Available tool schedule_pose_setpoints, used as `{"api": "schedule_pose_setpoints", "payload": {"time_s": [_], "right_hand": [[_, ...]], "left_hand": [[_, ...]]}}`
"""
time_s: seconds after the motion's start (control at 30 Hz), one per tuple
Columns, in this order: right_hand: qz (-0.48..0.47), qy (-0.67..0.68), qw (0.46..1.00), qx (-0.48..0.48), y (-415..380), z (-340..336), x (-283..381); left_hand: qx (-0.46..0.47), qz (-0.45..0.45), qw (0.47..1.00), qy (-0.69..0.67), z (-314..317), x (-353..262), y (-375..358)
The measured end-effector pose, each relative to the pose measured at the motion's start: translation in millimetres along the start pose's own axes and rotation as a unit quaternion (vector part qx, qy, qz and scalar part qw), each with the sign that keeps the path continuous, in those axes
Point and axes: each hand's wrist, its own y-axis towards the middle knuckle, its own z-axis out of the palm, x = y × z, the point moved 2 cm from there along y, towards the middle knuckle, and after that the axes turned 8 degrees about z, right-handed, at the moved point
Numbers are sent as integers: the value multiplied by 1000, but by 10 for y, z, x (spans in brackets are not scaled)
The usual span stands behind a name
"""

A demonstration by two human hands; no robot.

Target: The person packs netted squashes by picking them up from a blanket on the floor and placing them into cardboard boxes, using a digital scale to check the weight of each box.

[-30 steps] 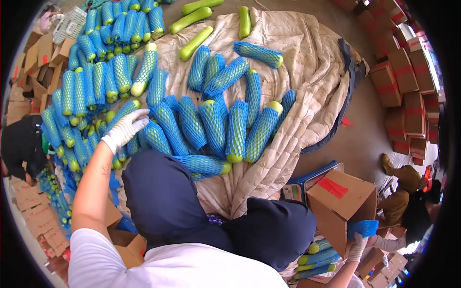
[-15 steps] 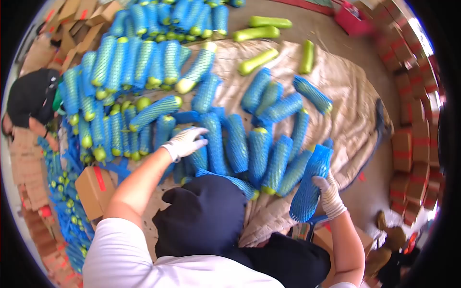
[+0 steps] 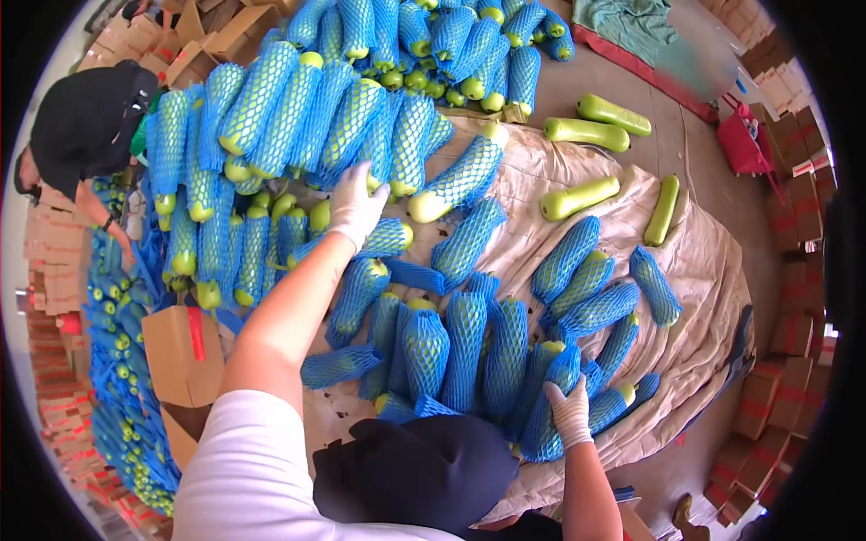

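Many long green gourds in blue foam net sleeves lie on a brown quilted cloth (image 3: 722, 261). My left hand (image 3: 357, 207), in a white glove, reaches to the stacked row, its fingers apart against a netted gourd (image 3: 350, 122) and just above another lying crosswise. At the lower right my gloved right hand (image 3: 570, 410) is wrapped round the upper part of a netted gourd (image 3: 541, 431), among other netted ones. A bigger gourd with a pale end (image 3: 460, 176) lies right of my left hand. Several bare green gourds (image 3: 586, 134) lie farther back.
A co-worker in dark clothes (image 3: 90, 126) bends at the left, an arm reaching down. An open cardboard box (image 3: 183, 356) stands left of my left arm. Stacked boxes (image 3: 783, 325) line the right side. A pink-red container (image 3: 744, 140) stands at the back right.
The view has shifted. My left hand has moved farther back, to the stacked row. My right hand has brought its netted gourd from the right edge in beside the others on the cloth.
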Motion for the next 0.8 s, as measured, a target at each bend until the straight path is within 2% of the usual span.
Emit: {"api": "schedule_pose_setpoints", "payload": {"time_s": [0.07, 0.13, 0.17, 0.3, 0.4, 0.47, 0.57, 0.63, 0.67, 0.73, 0.77, 0.8], "right_hand": [[25, 38, 998, 34, -191, -83, 324], [33, 47, 998, 22, -163, -15, 245], [35, 65, 997, 18, -185, 7, 263], [54, 81, 995, 13, -289, -16, 399], [56, 76, 996, -1, -296, 27, 395], [58, 71, 996, -11, -296, 37, 361], [60, 64, 996, -17, -322, 36, 406], [42, 39, 998, -37, -290, 62, 332], [39, 46, 997, -40, -298, 77, 396], [69, 84, 994, -11, -354, 21, 491], [69, 81, 994, -17, -338, 17, 475], [59, 70, 995, -28, -324, 33, 440]], "left_hand": [[9, -10, 1000, -4, 106, 36, 139], [66, 37, 981, 180, 155, -219, 431], [90, 87, 951, 282, 242, -336, 533], [208, 11, 893, 399, 888, -466, 810], [161, -15, 883, 440, 1116, -453, 825], [168, -8, 868, 468, 1172, -459, 825], [128, 49, 877, 461, 1113, -455, 747], [200, 110, 931, 285, 815, -662, 657], [135, 137, 959, 209, 896, -479, 673], [16, 2, 989, 147, 860, -269, 691], [26, 26, 984, 176, 954, -258, 652], [86, 6, 966, 244, 1034, -414, 578]]}}
